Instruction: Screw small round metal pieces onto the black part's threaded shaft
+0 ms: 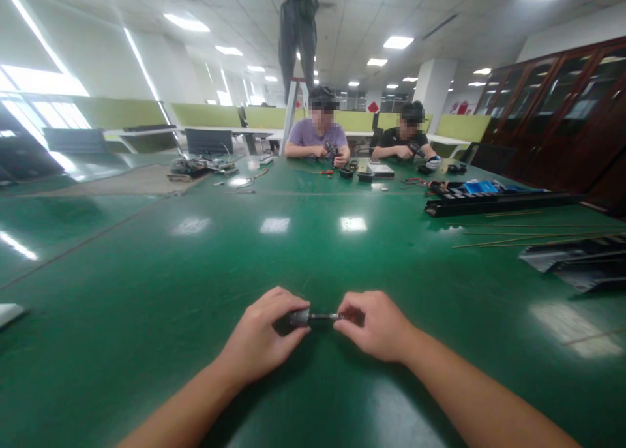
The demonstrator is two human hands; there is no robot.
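Note:
Just above the green table (313,252), my left hand (267,330) is closed around a small dark-grey cylinder with a thin metal shaft (302,317), which looks like a small motor. The shaft points right, lying level between my two hands. My right hand (376,324) pinches the shaft's far end between thumb and forefinger. Fingers cover the back of the cylinder and the shaft's tip, so whether a separate small part sits at that tip cannot be made out.
Across the table sit two people (317,135) (403,138) handling dark parts. A red screwdriver (326,172) and black trays (365,176) lie before them. Black metal channels (499,203) and thin rods (518,239) are at right; a pile of parts (195,165) is far left. Someone stands on a ladder (292,115).

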